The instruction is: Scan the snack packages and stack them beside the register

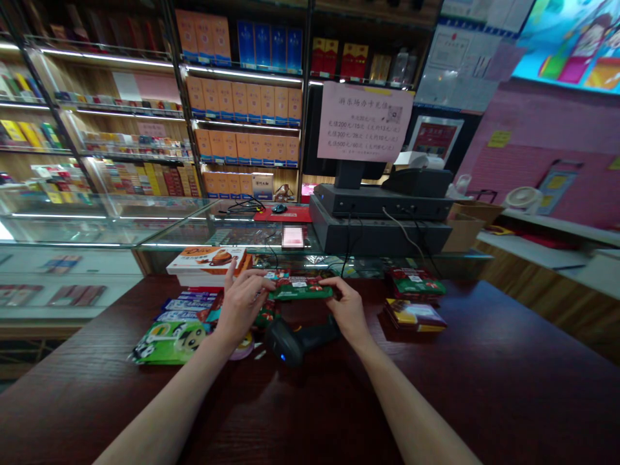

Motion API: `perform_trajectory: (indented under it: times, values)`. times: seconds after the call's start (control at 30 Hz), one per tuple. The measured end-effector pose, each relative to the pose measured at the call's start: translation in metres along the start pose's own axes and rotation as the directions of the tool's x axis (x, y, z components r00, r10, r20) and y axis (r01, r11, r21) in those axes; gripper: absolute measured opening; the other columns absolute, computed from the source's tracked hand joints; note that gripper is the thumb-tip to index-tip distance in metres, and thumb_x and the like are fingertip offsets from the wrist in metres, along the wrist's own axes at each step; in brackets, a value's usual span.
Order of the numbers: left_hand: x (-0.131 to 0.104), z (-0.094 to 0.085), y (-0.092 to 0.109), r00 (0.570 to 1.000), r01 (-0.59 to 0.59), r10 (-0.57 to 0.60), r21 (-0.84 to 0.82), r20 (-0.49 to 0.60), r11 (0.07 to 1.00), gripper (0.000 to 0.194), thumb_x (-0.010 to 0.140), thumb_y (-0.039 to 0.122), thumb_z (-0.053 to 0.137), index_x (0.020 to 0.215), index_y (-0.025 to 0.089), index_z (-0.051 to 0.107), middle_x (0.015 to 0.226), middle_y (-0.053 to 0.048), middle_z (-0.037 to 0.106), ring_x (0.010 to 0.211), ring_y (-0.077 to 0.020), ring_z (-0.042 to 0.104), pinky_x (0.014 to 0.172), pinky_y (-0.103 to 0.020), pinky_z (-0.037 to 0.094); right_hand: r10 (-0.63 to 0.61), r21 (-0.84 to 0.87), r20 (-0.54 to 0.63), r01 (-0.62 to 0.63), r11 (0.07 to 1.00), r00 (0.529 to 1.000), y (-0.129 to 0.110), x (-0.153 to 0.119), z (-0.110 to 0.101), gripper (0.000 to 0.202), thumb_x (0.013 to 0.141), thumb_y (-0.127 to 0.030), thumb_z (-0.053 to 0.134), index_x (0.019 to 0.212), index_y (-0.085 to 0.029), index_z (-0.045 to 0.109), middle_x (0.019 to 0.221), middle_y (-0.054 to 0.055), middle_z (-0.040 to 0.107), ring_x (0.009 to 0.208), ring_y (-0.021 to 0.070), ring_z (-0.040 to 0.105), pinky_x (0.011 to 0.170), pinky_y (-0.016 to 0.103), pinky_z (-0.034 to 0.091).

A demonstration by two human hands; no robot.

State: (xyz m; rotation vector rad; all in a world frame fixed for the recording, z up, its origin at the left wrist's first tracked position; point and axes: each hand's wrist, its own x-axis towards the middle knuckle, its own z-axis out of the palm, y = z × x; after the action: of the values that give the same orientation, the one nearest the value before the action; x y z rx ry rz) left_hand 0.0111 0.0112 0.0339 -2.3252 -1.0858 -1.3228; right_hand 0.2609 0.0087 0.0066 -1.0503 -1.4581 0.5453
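Observation:
My left hand [243, 300] and my right hand [347, 310] grip a green and dark red snack packet [303, 289] by its two ends, with a small white label on its face. Just below lies a black barcode scanner [295, 342] with a blue light, its handle pointing toward my right hand. Left of my left hand are a green panda packet [172, 341], several blue and white packets [186, 307] and a white and orange box [208, 260]. A round purple-edged item [242, 349] is partly hidden by my left wrist.
On the right of the table sit a yellow and brown box [415, 315] and a green and red packet stack [416, 284]. Behind is a glass counter [223, 226] with a cash register [378, 219], a mouse [279, 208] and cables. Stocked shelves [242, 123] line the back.

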Motion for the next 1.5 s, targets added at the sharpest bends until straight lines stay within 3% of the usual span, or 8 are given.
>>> perform_trajectory:
  times: [0.23, 0.37, 0.57, 0.73, 0.97, 1.23, 1.5]
  values:
    - [-0.001, -0.002, -0.003, 0.999, 0.001, -0.002, 0.02, 0.037, 1.0, 0.017, 0.095, 0.022, 0.051, 0.086, 0.026, 0.065, 0.1, 0.002, 0.075, 0.111, -0.0185, 0.064, 0.124, -0.061, 0.005, -0.035, -0.155, 0.033, 0.039, 0.987, 0.999, -0.002, -0.001, -0.003, 0.02, 0.079, -0.028, 0.064, 0.095, -0.021, 0.074, 0.092, 0.004, 0.077, 0.08, 0.0215, 0.069, 0.073, 0.03, 0.052]
    - [-0.003, -0.001, -0.009, 1.0, 0.001, -0.003, 0.065, 0.029, 0.998, 0.018, 0.094, 0.021, 0.052, 0.087, 0.027, 0.068, 0.109, 0.0, 0.071, 0.112, -0.0192, 0.063, 0.124, -0.059, 0.012, -0.054, -0.176, 0.07, 0.065, 0.982, 0.996, -0.003, 0.0, -0.007, 0.023, 0.083, -0.026, 0.058, 0.099, -0.024, 0.075, 0.098, 0.003, 0.078, 0.089, 0.0231, 0.072, 0.082, 0.034, 0.054]
    - [-0.002, -0.002, -0.011, 0.999, 0.04, -0.039, 0.101, -0.017, 0.994, 0.016, 0.09, 0.021, 0.056, 0.084, 0.027, 0.07, 0.106, -0.003, 0.069, 0.107, -0.0202, 0.062, 0.12, -0.056, 0.025, -0.062, -0.204, 0.087, 0.079, 0.976, 0.994, -0.008, 0.001, -0.012, 0.027, 0.09, -0.028, 0.053, 0.103, -0.025, 0.076, 0.102, 0.003, 0.078, 0.094, 0.0227, 0.073, 0.086, 0.035, 0.055]
    - [-0.004, 0.0, -0.017, 0.999, 0.035, -0.039, 0.116, 0.027, 0.993, 0.013, 0.09, 0.022, 0.058, 0.087, 0.028, 0.068, 0.126, -0.002, 0.069, 0.12, -0.0227, 0.06, 0.12, -0.059, 0.021, -0.143, -0.263, 0.134, 0.174, 0.949, 0.981, -0.012, 0.002, -0.015, 0.027, 0.091, -0.035, 0.06, 0.113, -0.026, 0.074, 0.123, 0.007, 0.072, 0.116, 0.0246, 0.066, 0.102, 0.041, 0.048]
    - [-0.006, 0.002, -0.022, 0.996, 0.06, -0.067, 0.117, 0.065, 0.991, 0.013, 0.09, 0.02, 0.055, 0.09, 0.026, 0.067, 0.133, -0.006, 0.066, 0.131, -0.0267, 0.056, 0.119, -0.064, 0.017, -0.223, -0.431, 0.275, 0.327, 0.841, 0.935, -0.005, 0.004, -0.018, 0.055, 0.082, -0.037, 0.074, 0.135, -0.029, 0.06, 0.144, 0.011, 0.057, 0.133, 0.0288, 0.054, 0.107, 0.049, 0.043]
    - [-0.006, 0.003, -0.018, 0.996, 0.054, -0.063, 0.134, 0.07, 0.99, 0.009, 0.088, 0.021, 0.061, 0.09, 0.027, 0.067, 0.125, -0.003, 0.071, 0.135, -0.0291, 0.052, 0.118, -0.068, 0.016, -0.354, -0.557, 0.367, 0.508, 0.657, 0.86, -0.008, 0.003, -0.019, 0.057, 0.088, -0.028, 0.067, 0.142, -0.025, 0.053, 0.139, 0.011, 0.061, 0.14, 0.0288, 0.045, 0.111, 0.051, 0.035]
    - [-0.002, -0.002, -0.008, 0.998, -0.011, -0.001, 0.208, 0.055, 0.978, 0.009, 0.09, 0.022, 0.061, 0.087, 0.027, 0.068, 0.121, 0.0, 0.073, 0.138, -0.0305, 0.048, 0.118, -0.073, 0.005, -0.407, -0.628, 0.37, 0.548, 0.553, 0.835, -0.01, 0.002, -0.02, 0.054, 0.089, -0.028, 0.065, 0.141, -0.023, 0.052, 0.133, 0.01, 0.066, 0.143, 0.0299, 0.04, 0.119, 0.062, 0.015]
